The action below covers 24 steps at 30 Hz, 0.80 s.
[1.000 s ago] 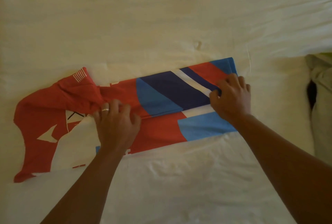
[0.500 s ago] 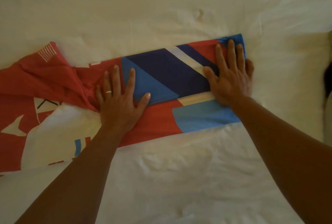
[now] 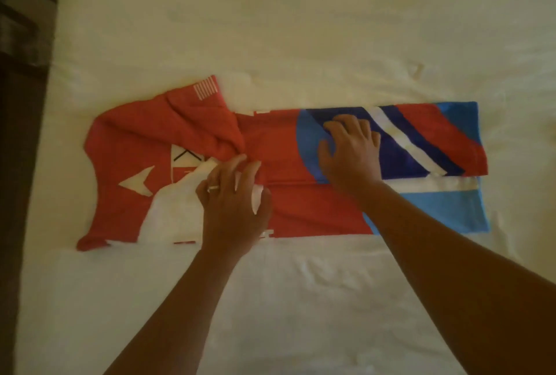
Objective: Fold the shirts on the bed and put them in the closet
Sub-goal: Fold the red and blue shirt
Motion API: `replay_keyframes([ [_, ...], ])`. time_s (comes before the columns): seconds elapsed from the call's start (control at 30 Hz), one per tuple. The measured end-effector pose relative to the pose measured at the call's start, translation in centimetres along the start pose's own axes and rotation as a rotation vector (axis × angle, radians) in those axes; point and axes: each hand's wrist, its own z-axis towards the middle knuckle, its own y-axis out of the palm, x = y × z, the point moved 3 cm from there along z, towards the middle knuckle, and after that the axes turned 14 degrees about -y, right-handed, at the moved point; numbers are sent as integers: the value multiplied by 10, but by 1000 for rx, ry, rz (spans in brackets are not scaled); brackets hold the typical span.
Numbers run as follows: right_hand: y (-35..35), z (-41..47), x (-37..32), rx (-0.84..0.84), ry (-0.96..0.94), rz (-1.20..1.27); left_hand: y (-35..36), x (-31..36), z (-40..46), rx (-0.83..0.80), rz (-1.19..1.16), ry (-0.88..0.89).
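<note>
Both hands slid leftward along shirt (image 3: 301,146).

Single head-worn view: looks steeply down and forward onto the bed (image 3: 301,29), close, at arm's reach; bed's left edge in frame.

No readable text or numbers anywhere. The shirt (image 3: 288,146) carries only white bars, an arrow shape and colour blocks, no letters
</note>
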Motion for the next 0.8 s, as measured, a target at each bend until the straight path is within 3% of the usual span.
replay_keyframes([
  [0.23,38,79,-117,-71,116,338,-31,-111,-8,-101,163,-160],
  [0.37,59,126,-150,-83,213,336,-19,-155,-19,-158,251,-186],
  [0.57,73,153,-161,-178,235,245,1,-159,-23,-116,244,-212],
  [0.8,37,127,-198,34,130,490,-23,-151,-16,-180,94,-266],
])
